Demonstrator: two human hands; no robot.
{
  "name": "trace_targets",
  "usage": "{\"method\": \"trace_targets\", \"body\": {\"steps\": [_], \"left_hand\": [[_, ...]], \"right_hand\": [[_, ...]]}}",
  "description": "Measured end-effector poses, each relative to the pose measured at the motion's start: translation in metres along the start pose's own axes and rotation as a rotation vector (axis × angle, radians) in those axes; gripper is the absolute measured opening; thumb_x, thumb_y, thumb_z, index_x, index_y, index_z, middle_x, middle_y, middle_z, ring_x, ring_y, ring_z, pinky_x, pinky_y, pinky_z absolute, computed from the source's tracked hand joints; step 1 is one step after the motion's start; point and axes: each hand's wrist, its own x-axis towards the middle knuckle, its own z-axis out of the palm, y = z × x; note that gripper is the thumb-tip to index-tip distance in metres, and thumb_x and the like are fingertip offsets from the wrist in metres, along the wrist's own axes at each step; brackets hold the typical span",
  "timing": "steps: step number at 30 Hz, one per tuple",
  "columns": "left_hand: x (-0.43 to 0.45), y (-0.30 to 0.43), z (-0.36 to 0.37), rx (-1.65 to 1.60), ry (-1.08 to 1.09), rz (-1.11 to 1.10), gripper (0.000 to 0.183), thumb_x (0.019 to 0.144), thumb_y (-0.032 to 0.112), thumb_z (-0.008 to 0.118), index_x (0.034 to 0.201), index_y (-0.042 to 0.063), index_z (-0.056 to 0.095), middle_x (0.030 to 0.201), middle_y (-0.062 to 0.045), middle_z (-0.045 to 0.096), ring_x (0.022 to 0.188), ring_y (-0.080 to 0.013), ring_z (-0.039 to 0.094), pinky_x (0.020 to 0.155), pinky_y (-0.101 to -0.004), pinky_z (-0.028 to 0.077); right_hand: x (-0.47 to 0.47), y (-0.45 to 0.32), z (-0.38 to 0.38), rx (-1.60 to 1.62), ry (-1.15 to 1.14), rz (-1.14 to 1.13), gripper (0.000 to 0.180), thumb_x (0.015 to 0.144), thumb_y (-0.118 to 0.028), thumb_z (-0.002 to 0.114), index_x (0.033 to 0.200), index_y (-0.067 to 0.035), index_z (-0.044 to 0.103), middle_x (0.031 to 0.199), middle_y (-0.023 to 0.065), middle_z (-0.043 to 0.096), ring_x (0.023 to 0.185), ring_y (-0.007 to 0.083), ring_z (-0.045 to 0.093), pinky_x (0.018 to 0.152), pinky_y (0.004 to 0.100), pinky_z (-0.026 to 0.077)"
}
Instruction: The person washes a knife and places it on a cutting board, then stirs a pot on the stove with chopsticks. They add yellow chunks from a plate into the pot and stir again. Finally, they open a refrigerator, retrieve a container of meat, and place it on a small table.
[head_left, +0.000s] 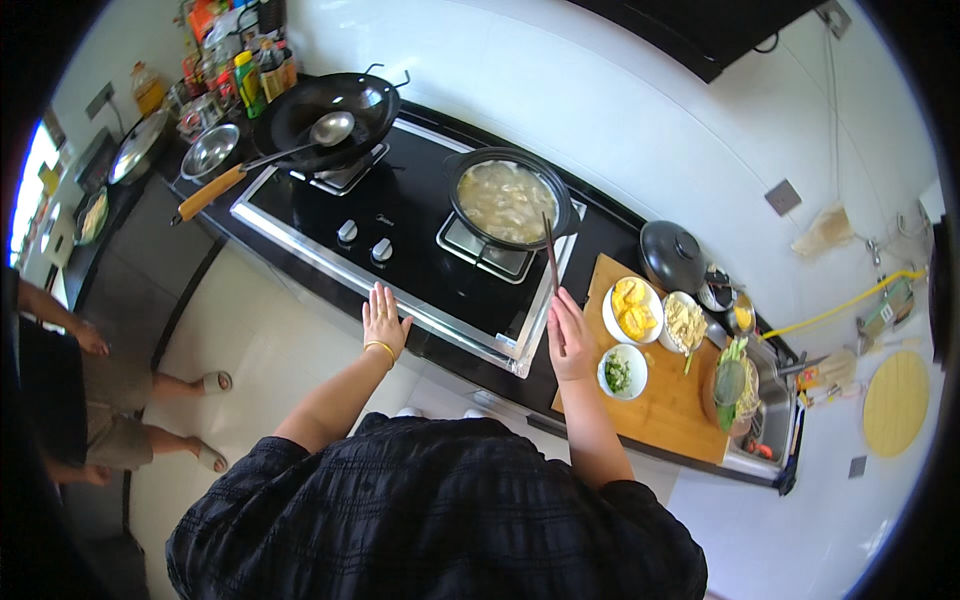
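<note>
My right hand (571, 334) grips a pair of dark chopsticks (553, 259), whose tips reach to the near right rim of a black clay pot (455, 196). Pale pieces in cloudy broth (506, 199) fill the pot, which stands on the right burner. My left hand (385, 320) lies palm down by the front edge of the gas hob (420, 247), holding nothing. Right of my right hand, a wooden cutting board (667, 405) bears a bowl of corn pieces (632, 304), a bowl of pale sliced food (681, 321) and a bowl of chopped greens (619, 375).
A wok (285, 120) with a metal ladle (331, 129) stands on the left burner, its wooden handle jutting out frontward. A black lid (671, 255) sits behind the board; a sink (780, 420) is at far right. Another person (82, 390) stands at the left.
</note>
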Motion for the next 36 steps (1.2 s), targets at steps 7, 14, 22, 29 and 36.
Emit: {"method": "trace_targets", "body": {"steps": [7,14,22,29,36], "left_hand": [[0.003,0.0,0.007,0.004,0.067,0.041,0.069,0.087,0.038,0.037,0.134,-0.002,0.007,0.141,-0.018,0.002,0.131,-0.0282,0.004,0.105,-0.0391,0.007],[0.001,0.0,0.006,0.036,0.048,0.041,0.068,0.088,0.039,0.036,0.134,-0.001,0.007,0.142,-0.017,0.002,0.131,-0.0281,0.005,0.105,-0.0388,0.008],[0.005,0.0,0.011,0.017,0.027,-0.004,0.068,0.087,0.037,0.039,0.134,-0.001,0.009,0.141,-0.017,0.003,0.131,-0.0301,0.006,0.105,-0.0392,0.01],[-0.029,0.06,0.013,-0.11,0.09,0.058,0.07,0.083,0.029,0.049,0.133,-0.002,0.011,0.14,-0.02,0.006,0.13,-0.0334,0.007,0.104,-0.0424,0.012],[-0.087,0.133,0.027,-0.246,0.112,0.114,0.072,0.081,0.03,0.052,0.132,-0.004,0.012,0.139,-0.022,0.007,0.129,-0.0359,0.007,0.104,-0.0433,0.014]], "right_hand": [[-0.003,-0.007,0.008,0.223,0.07,0.331,0.015,0.08,-0.004,0.057,0.093,0.003,0.059,0.1,0.0135,0.06,0.084,0.0145,0.059,0.066,0.0243,0.05],[-0.058,0.0,-0.077,0.954,0.723,0.951,0.025,0.085,-0.018,0.052,0.091,0.006,0.054,0.087,0.0145,0.06,0.077,0.023,0.062,0.066,0.0267,0.053],[-0.184,0.103,-0.149,1.322,0.935,1.306,0.03,0.087,-0.027,0.05,0.09,0.003,0.054,0.086,0.0155,0.062,0.082,0.0247,0.061,0.065,0.0227,0.052],[-0.178,0.141,-0.144,1.364,0.834,1.407,0.028,0.084,-0.024,0.054,0.091,0.003,0.055,0.08,0.0122,0.06,0.072,0.0185,0.059,0.064,0.0214,0.051],[-0.176,0.162,-0.143,1.396,0.704,1.348,0.018,0.081,-0.018,0.059,0.088,-0.001,0.058,0.083,0.0058,0.06,0.07,0.0118,0.055,0.063,0.0209,0.048]]}}
